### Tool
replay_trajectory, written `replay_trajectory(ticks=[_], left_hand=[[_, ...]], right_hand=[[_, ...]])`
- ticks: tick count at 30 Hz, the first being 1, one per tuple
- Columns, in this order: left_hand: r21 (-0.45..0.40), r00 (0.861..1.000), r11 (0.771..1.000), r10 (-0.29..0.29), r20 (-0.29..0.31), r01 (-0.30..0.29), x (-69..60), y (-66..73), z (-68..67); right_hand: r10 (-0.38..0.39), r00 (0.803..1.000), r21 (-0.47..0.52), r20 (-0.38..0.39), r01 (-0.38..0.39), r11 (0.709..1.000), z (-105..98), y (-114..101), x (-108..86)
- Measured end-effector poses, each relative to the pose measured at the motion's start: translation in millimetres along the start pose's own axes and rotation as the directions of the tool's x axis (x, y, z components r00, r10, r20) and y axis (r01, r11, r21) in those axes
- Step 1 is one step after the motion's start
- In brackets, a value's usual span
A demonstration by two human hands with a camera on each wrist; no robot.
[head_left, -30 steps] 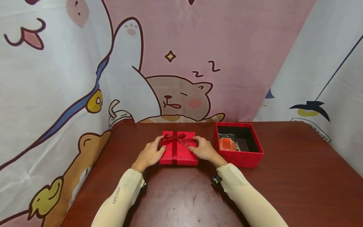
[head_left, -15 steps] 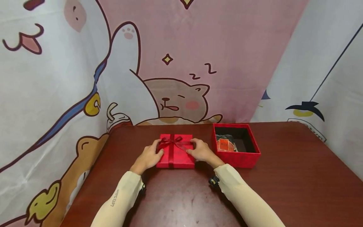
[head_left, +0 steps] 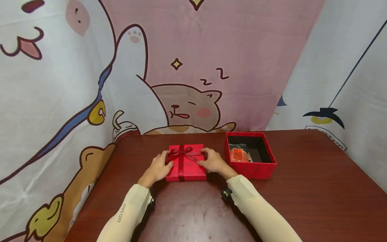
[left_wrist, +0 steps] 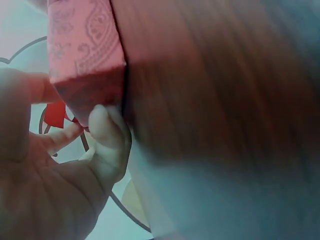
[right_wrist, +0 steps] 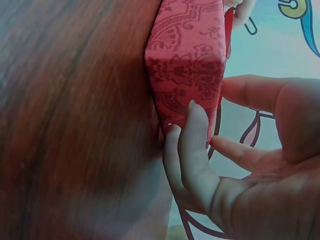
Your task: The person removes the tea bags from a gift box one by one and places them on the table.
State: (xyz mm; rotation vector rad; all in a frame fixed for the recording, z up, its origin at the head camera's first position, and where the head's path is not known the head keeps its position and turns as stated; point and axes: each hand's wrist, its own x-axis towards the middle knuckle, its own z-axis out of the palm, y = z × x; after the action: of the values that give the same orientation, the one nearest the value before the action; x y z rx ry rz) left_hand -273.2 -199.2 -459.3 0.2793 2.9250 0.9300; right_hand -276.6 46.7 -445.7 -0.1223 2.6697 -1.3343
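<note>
A flat red gift box lid (head_left: 191, 168), tied with a dark red ribbon and bow (head_left: 181, 153), lies on the table left of the open box. My left hand (head_left: 158, 168) grips its left side, thumb near the front corner. In the left wrist view the fingers (left_wrist: 105, 130) curl against the patterned lid wall (left_wrist: 90, 45). On the opposite side my right hand (head_left: 214, 161) holds the lid, and in the right wrist view the fingertips (right_wrist: 195, 120) press its end wall (right_wrist: 187, 82). What lies under the lid is hidden.
To the right stands an open red box (head_left: 252, 170) with a dark interior. Inside it, on the left, is a packet with an orange label (head_left: 237, 155). The brown wooden table (head_left: 314, 181) runs back to a cartoon-printed cloth (head_left: 251, 50).
The head view has tilted and shifted slightly. Both hands and the lid have come a little nearer to me and left relative to the open box. Both hands keep their grip.
</note>
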Motion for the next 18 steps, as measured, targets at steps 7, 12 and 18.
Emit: replay_trajectory(ticks=[7, 12, 18], left_hand=[[-0.008, 1.0, 1.0, -0.014, 0.0, 0.014, -4.5, -3.6, 2.7], [0.098, 0.999, 0.994, -0.04, 0.0, 0.04, -6.8, -0.8, -4.2], [0.248, 0.997, 0.966, -0.06, -0.043, 0.069, -7.0, 9.6, -19.1]], right_hand=[[0.015, 1.0, 0.022, 0.008, -0.015, 1.0, 4, 2, -3.6], [-0.004, 1.0, 0.001, -0.009, 0.004, 1.0, -2, 1, -4.8], [-0.106, 0.991, -0.111, -0.077, 0.097, 0.989, -11, -5, -5.1]])
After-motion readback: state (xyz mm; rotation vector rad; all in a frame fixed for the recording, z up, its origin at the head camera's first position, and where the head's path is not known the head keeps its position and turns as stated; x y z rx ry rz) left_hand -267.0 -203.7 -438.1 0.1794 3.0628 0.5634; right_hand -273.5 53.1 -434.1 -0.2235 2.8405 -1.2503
